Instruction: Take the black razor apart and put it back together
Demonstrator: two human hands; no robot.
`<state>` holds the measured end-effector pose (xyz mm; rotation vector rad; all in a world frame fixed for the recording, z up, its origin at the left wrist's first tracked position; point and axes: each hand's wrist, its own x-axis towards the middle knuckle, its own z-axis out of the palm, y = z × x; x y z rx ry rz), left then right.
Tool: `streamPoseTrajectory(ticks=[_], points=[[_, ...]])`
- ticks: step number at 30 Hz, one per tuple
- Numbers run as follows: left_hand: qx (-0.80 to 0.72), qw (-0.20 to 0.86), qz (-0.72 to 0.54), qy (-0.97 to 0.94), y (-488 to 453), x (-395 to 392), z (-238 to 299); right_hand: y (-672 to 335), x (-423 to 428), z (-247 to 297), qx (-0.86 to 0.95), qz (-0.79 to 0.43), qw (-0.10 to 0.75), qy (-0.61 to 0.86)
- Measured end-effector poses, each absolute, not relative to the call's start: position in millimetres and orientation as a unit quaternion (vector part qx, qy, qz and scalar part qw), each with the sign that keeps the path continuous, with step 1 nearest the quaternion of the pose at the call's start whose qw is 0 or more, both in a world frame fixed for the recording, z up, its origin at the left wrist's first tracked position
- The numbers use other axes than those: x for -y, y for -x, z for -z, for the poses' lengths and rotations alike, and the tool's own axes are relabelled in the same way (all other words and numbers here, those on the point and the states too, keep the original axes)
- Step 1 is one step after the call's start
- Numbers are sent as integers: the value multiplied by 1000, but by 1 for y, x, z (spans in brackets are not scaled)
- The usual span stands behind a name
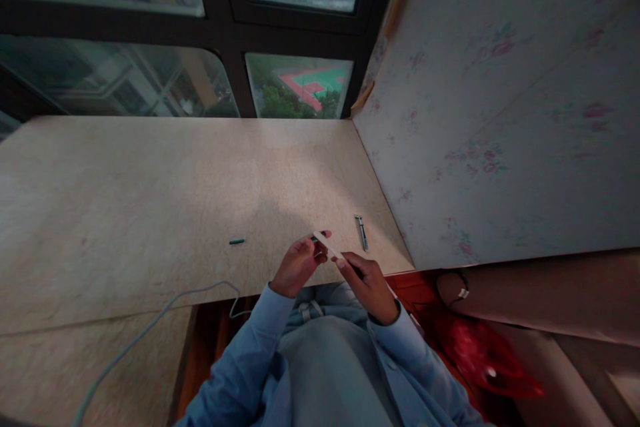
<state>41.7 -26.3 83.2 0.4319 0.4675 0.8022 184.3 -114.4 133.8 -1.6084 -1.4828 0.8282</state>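
In front of my body both hands are close together above the front edge of the pale tabletop (pixel 165 213). My right hand (pixel 367 280) pinches a flat, whitish stick (pixel 328 245) between thumb and fingers. The stick slants up and left, its far end over the fingers of my left hand (pixel 300 263). Those fingers are curled round a small dark greenish piece (pixel 321 235), mostly covered by the stick and fingers; its kind cannot be made out. Right of the hands lies a razor (pixel 361 233) with a T-shaped head. A short dark cylinder (pixel 237 241) lies to the left.
A grey cable (pixel 150 323) runs across the tabletop's front edge at the left. Dark-framed windows (pixel 300 30) stand behind the tabletop, and a flowered wall (pixel 480 120) bounds it on the right. A red plastic bag (pixel 480 353) lies low at the right.
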Motion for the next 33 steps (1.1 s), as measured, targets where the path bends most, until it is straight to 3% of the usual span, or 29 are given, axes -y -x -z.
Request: streamPoseTrajectory(ticks=[23, 27, 33], points=[[-250, 850, -393, -248, -38, 24, -79, -188, 112, -123, 539, -327, 407, 661], [-346, 735, -429, -395, -39, 25, -85, -190, 112, -123, 513, -340, 429, 661], [-430, 388, -499, -644, -36, 28, -94, -186, 107, -121, 409, -425, 498, 635]])
